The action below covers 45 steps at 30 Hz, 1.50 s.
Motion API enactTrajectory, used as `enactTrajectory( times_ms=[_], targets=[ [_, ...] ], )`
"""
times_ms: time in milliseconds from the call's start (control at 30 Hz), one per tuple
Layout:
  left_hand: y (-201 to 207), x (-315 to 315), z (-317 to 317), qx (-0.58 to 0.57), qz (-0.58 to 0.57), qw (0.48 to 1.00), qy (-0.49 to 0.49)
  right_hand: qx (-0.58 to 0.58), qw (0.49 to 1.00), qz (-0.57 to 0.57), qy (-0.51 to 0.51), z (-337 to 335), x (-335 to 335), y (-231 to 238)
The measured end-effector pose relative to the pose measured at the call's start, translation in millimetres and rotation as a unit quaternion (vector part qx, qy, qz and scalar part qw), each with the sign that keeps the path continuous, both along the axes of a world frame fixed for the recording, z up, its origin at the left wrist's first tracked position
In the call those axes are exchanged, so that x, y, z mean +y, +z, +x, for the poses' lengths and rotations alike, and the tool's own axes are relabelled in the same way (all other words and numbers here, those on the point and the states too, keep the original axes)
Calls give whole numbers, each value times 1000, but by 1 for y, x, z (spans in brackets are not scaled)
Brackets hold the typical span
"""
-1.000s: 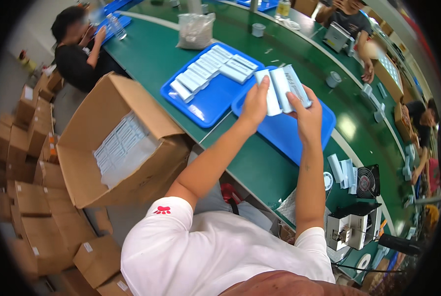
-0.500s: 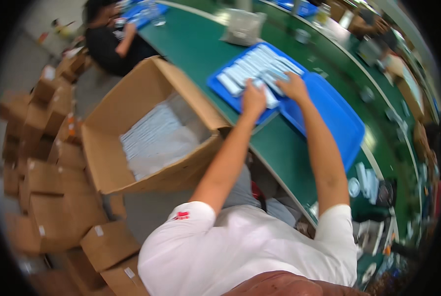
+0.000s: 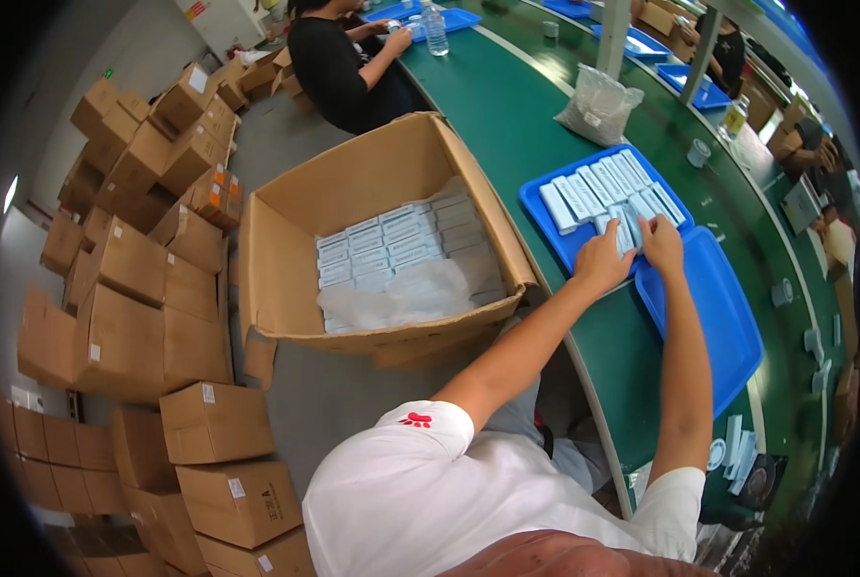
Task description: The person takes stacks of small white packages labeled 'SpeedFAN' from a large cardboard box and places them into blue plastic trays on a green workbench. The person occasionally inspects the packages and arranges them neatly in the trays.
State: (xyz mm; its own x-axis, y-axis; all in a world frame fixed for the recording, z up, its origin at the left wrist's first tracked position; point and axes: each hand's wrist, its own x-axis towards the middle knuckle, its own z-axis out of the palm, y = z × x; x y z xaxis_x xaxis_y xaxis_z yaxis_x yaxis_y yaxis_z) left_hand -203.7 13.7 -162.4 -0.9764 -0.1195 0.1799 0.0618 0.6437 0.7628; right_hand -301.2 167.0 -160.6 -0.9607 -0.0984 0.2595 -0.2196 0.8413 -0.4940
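Observation:
A blue tray [image 3: 538,197] on the green bench holds rows of small white and pale-blue boxes [image 3: 598,183]. Both my hands are over its near end. My left hand [image 3: 603,262] is closed, thumb and fingers gripping a small box [image 3: 624,237] there. Close beside it, my right hand [image 3: 663,246] pinches another small box [image 3: 639,223], partly covered by the fingers. To the left stands an open cardboard carton [image 3: 295,212] with more such boxes [image 3: 377,245] stacked inside, partly under a crumpled clear plastic sheet [image 3: 411,290].
A second blue tray [image 3: 709,317], with nothing in it, adjoins the first. A bag of pellets [image 3: 598,108] and a clear bottle [image 3: 435,31] stand farther along the bench. Stacked cartons [image 3: 127,322] line the left. A person in black [image 3: 339,67] sits at the far left bench edge.
The view has swung left, so the bench and carton appear farther right. My hands stay over the near end of the tray and have come closer together around the small boxes.

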Motion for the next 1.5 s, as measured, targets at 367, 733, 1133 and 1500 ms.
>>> enactTrajectory(
  times_ms=[367,733,1133,1500],
  targets=[
    [100,-106,188,4,212,938,-274,196,975,-24,100,42,-37,39],
    [83,-341,154,-114,-163,978,-60,63,896,69,434,256,-215,59],
    [-96,-298,162,-383,-217,878,-186,114,907,-31,404,279,-191,41],
    [-77,-378,132,-273,-210,929,-139,123,901,-28,415,277,-199,46]
  ],
)
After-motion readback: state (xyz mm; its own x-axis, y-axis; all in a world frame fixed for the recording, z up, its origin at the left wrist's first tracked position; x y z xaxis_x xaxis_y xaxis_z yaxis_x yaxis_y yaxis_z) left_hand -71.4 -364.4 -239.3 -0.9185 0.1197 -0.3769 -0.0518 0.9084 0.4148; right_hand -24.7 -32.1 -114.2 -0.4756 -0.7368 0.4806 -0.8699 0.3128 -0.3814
